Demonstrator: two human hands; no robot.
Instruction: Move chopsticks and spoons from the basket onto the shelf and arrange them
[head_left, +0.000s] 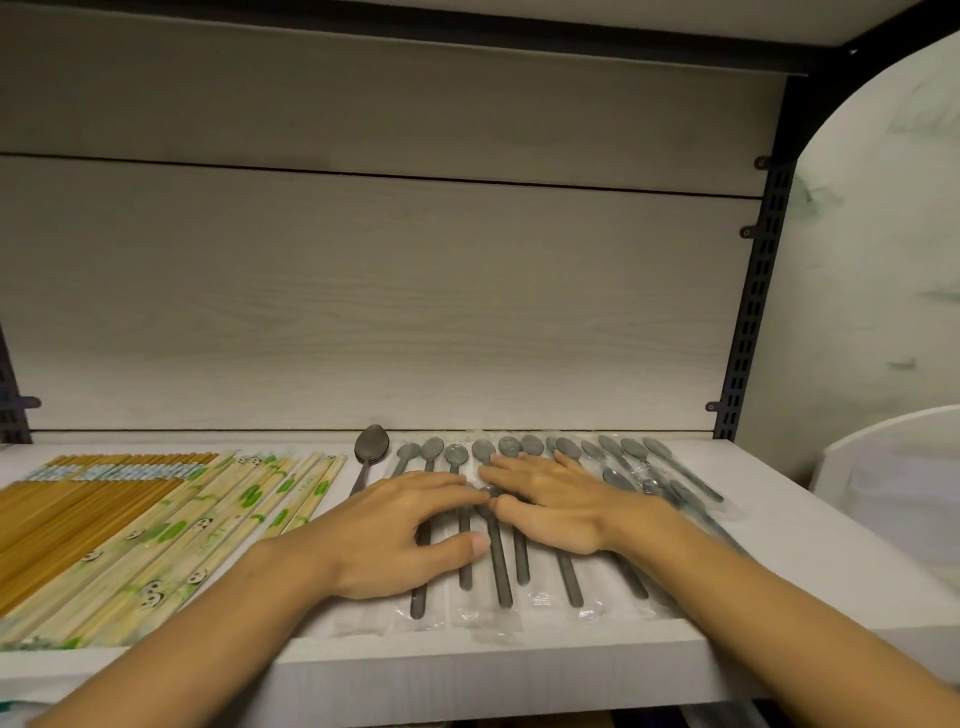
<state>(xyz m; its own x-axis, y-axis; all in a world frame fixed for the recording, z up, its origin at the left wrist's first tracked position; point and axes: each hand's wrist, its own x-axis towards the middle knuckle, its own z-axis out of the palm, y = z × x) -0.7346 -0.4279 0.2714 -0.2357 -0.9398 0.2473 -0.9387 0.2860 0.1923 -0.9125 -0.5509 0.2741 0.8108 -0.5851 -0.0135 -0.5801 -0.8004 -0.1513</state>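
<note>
Several grey spoons (498, 566) in clear plastic sleeves lie side by side on the white shelf (779, 540), bowls toward the back wall. My left hand (400, 530) lies flat on the handles at the left of the row, fingers straight. My right hand (550, 499) lies flat on the spoons just to its right, fingertips near the bowls. One unwrapped spoon (370, 451) sits left of the row. Packs of pale bamboo chopsticks (208, 519) with panda prints and darker brown chopsticks (78, 504) cover the left part of the shelf. No basket is in view.
The shelf's back panel (389, 312) rises behind the cutlery. A black slotted upright (753, 291) stands at the right rear corner. A white curved object (893, 467) sits beyond the shelf's right end. Another board (467, 21) hangs overhead.
</note>
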